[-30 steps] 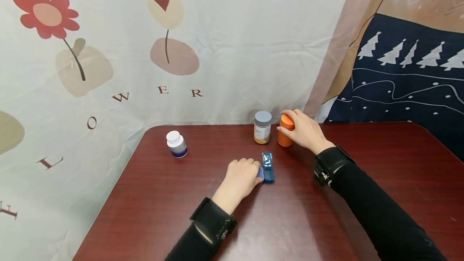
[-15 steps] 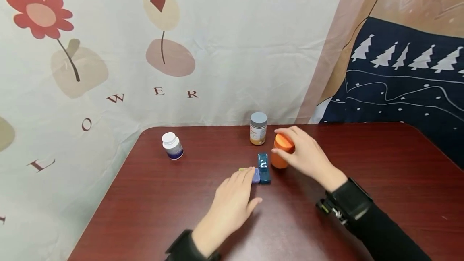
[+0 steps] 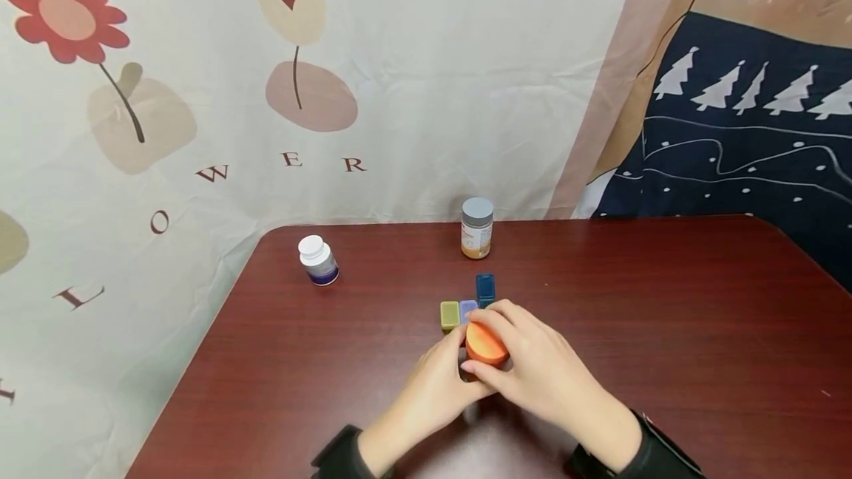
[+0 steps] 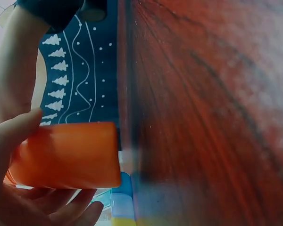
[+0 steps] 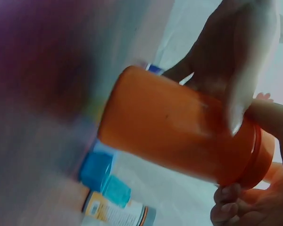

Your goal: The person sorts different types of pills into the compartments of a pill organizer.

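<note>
Both hands hold an orange bottle (image 3: 486,344) close to the front of a small pill organizer. My right hand (image 3: 539,364) grips it around the orange cap end. Lower down, my left hand (image 3: 435,379) wraps the bottle's body; the left wrist view shows its thumb on one side and fingers on the other. The bottle's base is off the table in the right wrist view. Behind the hands, the organizer shows a yellow-green compartment (image 3: 450,315), a lavender compartment (image 3: 468,309) and a dark blue lid (image 3: 486,286) standing open. The dark blue compartment is mostly hidden by the right hand.
A white bottle (image 3: 319,261) with a dark blue band stands at the table's back left. Near the back edge is a grey-capped jar (image 3: 477,229). A white flower-printed cloth (image 3: 413,94) hangs behind the dark red table (image 3: 665,301).
My right hand has brought the orange bottle from beside the grey-capped jar toward the front left. The left hand has let go of the organizer and taken hold of the bottle.
</note>
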